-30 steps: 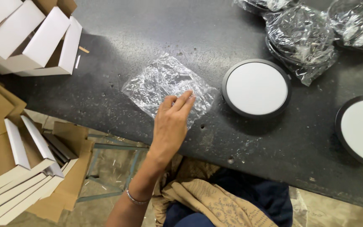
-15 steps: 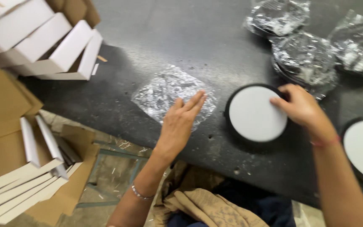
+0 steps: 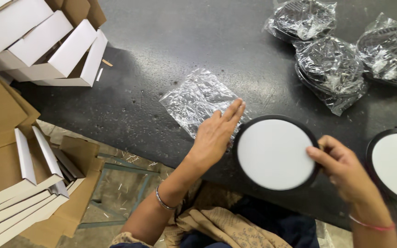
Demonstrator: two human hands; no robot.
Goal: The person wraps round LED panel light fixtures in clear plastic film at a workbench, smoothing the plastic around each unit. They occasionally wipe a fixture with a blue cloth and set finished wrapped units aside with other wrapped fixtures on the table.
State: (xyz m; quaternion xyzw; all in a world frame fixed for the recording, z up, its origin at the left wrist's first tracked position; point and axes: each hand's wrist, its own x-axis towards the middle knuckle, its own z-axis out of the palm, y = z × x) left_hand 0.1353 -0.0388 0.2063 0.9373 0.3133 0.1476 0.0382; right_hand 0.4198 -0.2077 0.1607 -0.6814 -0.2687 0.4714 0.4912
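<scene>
Where the dark speckled desk [image 3: 171,50] meets its near edge, a round white-faced panel light with a black rim [image 3: 275,153] is held close to that edge by the right hand [image 3: 341,167], whose fingers [image 3: 318,156] are pinched on its right rim. The left hand [image 3: 214,135] is laid flat, fingers spread and gripping nothing, on a crinkled clear plastic bag [image 3: 198,98] just left of the light. Open desk is left behind the bag. Three bagged black lights [image 3: 331,64] are grouped at the far right, a second white light [image 3: 396,163] at the right edge. White cartons [image 3: 47,46] are stacked far left; flat cardboard [image 3: 19,183] is piled on the floor below.
</scene>
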